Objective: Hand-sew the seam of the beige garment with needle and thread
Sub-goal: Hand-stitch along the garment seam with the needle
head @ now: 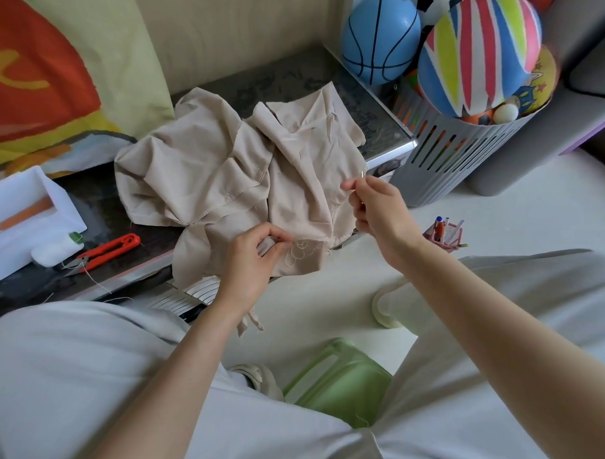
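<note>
The beige garment (pixel 223 170) lies crumpled on a dark glass table (pixel 376 123), its lower edge hanging over the front. My left hand (pixel 252 262) pinches a fold of the fabric at that front edge. Loose loops of pale thread (pixel 300 251) lie on the cloth just right of its fingers. My right hand (pixel 379 209) is raised to the right of the garment and pinches a thin needle (pixel 362 175) between thumb and forefinger, tip pointing up.
Red thread snips (pixel 106 251) lie on the table at the left, beside a white box (pixel 22 211). A grey slotted basket (pixel 463 148) with several balls stands at the right. A green stool (pixel 337 379) and a pen holder (pixel 445 234) sit on the floor.
</note>
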